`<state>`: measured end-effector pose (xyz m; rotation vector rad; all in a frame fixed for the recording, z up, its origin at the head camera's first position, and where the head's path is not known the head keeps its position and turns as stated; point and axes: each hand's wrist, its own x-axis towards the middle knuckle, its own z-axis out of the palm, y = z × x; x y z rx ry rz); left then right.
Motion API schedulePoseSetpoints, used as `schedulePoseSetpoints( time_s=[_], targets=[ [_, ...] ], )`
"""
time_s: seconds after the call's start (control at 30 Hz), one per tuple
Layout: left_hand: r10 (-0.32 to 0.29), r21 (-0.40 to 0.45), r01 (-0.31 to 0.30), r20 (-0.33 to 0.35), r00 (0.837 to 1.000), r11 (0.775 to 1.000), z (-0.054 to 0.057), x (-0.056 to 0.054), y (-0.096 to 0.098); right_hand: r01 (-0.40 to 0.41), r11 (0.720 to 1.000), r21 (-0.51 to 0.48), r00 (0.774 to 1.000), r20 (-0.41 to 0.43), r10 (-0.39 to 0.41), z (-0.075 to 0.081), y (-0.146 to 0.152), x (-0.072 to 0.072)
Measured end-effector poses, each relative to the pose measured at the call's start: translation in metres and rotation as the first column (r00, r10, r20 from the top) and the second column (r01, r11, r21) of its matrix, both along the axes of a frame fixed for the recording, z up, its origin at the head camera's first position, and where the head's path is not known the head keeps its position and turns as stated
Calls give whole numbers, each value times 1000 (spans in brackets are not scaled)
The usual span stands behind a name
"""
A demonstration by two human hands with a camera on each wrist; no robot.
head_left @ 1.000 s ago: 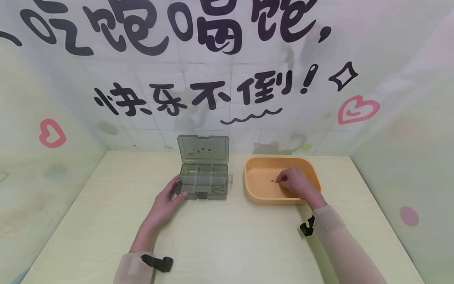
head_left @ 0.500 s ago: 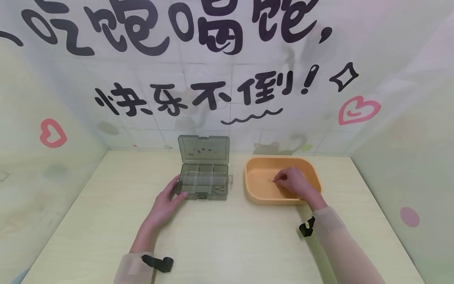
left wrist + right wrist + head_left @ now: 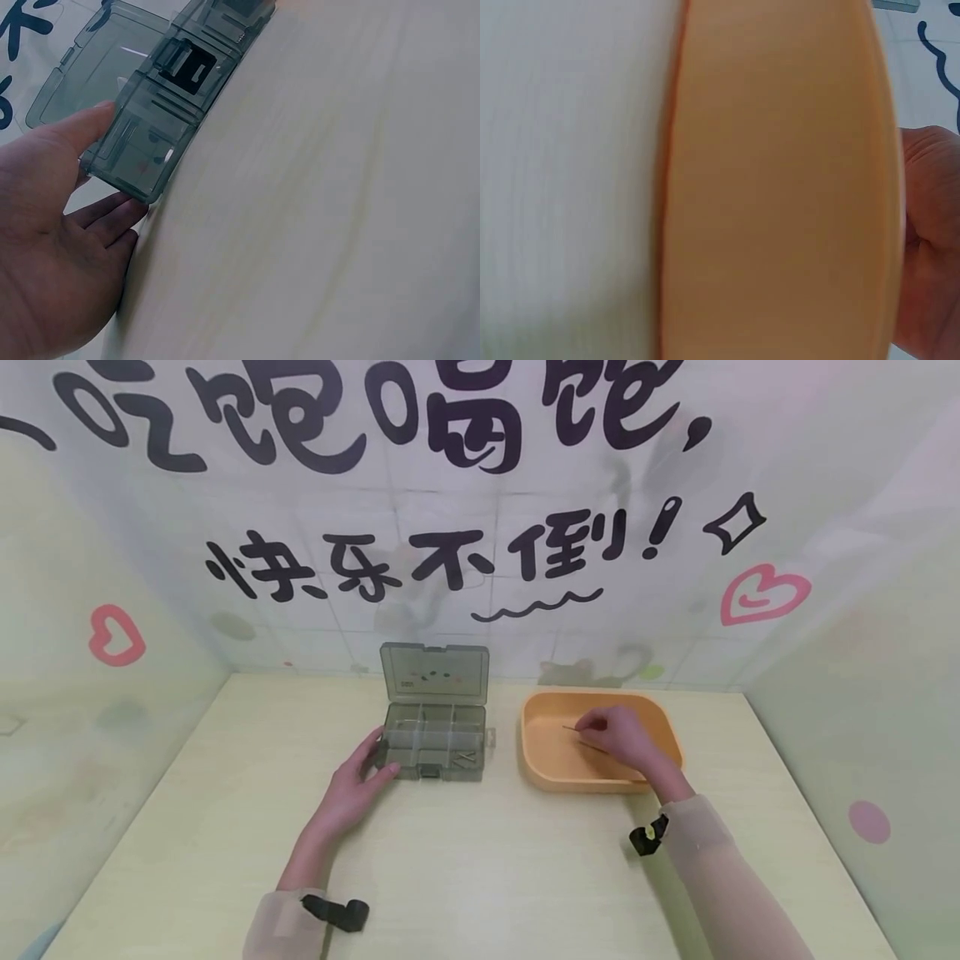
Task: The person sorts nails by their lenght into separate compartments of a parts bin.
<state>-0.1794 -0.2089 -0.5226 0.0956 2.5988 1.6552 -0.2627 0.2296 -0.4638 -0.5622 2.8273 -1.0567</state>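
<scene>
My left hand holds the left end of a grey see-through compartment box. The thumb lies at the front edge, with the other fingers round the left side. The box's lid stands raised at the back. Several thin metal pieces lie in its front right compartment. Inside the orange tray, my right hand pinches a thin, nail-like metal piece. A dark thin line below the fingers may be another piece or a shadow. In the right wrist view, the tray's wall hides the fingertips.
The box and tray stand side by side on a pale wooden table, a small gap between them. A printed sheet with black lettering rises behind. Pale side panels flank the table left and right.
My right hand has shifted slightly toward the back of the tray, and the thin metal piece in its fingers sticks out farther left. The left hand stays on the box. The head view has moved a little.
</scene>
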Motion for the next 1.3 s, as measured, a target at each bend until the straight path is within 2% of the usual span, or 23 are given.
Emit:
schedulePoseSetpoints(
  time_s=[0.13, 0.4, 0.67, 0.9, 1.13, 1.3],
  targets=[
    [4, -1, -4, -1, 1000, 1000, 1, 1, 1, 5, 1000, 2, 1000, -17, -5, 9, -4, 0],
    [8, 0, -8, -5, 1000, 1000, 2, 1, 0, 12, 1000, -28, 1000, 0, -12, 26, -23, 3],
    [-4, 10, 4, -18, 1000, 1000, 3, -2, 0, -49, 996, -73, 998, -50, 46, 33, -51, 4],
    [0, 9, 0, -17, 1000, 1000, 5, -2, 0, -136, 986, -95, 986, -105, 126, 31, -80, 3],
    [14, 1, -14, 0, 1000, 1000, 1, 0, 0, -171, 982, -74, 985, -31, 170, 28, -110, 8],
    [14, 19, -13, -10, 1000, 1000, 1, 1, 1, -209, 971, -114, 978, -3, 210, 21, -132, 10]
  ],
)
